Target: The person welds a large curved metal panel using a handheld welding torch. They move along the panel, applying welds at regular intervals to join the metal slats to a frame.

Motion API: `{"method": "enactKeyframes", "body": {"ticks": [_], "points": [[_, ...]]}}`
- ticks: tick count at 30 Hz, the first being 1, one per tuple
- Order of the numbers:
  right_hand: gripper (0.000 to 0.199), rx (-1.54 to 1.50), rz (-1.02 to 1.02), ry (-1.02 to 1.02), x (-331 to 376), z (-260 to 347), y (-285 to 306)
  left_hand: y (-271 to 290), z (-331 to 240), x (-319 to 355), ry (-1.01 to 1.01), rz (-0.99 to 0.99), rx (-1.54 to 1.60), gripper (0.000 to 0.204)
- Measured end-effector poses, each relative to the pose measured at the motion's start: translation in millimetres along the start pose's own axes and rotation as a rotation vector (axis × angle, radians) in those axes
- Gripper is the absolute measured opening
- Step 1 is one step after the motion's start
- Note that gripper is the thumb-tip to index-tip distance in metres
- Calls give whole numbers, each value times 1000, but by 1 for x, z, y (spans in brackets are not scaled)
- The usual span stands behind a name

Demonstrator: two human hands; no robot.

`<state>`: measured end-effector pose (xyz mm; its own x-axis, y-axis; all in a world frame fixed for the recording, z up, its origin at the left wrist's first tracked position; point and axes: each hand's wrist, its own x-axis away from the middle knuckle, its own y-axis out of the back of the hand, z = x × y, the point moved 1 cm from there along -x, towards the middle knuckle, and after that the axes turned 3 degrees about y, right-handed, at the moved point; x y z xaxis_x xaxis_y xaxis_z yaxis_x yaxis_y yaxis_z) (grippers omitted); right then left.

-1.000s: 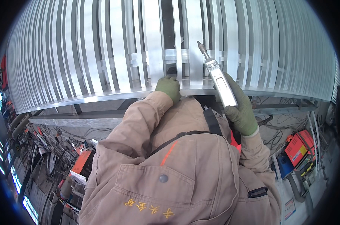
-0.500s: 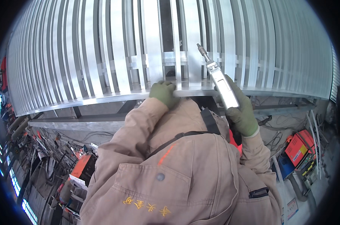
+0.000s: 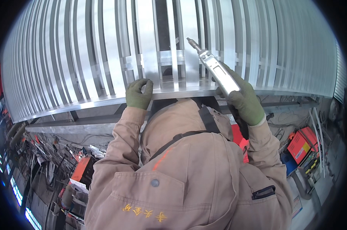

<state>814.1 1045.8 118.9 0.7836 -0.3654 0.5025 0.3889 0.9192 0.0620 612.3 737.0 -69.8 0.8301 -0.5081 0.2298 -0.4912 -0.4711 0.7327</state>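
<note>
A large aluminium panel of long parallel slats (image 3: 104,53) fills the upper half of the view. My left hand (image 3: 139,94), in a green glove, grips the panel's front edge (image 3: 181,92). My right hand (image 3: 244,101), also in a green glove, is closed round a long silver hand tool (image 3: 215,71). The tool's narrow tip (image 3: 189,40) points up and left over the slats near the middle of the panel. My tan work jacket (image 3: 188,180) with a dark strap covers the lower middle.
A grey steel beam (image 3: 73,126) runs under the panel. An orange machine (image 3: 81,168) and tangled cables lie on the floor at lower left. Red and orange boxes (image 3: 301,143) and a blue case (image 3: 288,163) stand at the right.
My left hand has slid to the left along the panel's front edge. My right hand keeps the tool raised in nearly the same place.
</note>
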Motion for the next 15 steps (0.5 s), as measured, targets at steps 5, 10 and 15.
{"method": "enactKeyframes", "body": {"ticks": [5, 10, 15], "points": [[127, 56, 46, -15, -4, -1, 13, -12, 13, -1, 43, -115, -65, 25], [96, 78, 174, -30, -19, 16, 42, -23, 37, -5, -58, -306, -233, 37], [71, 234, 445, -85, -58, 16, 80, -30, 28, -10, 66, -348, -300, 43]]}}
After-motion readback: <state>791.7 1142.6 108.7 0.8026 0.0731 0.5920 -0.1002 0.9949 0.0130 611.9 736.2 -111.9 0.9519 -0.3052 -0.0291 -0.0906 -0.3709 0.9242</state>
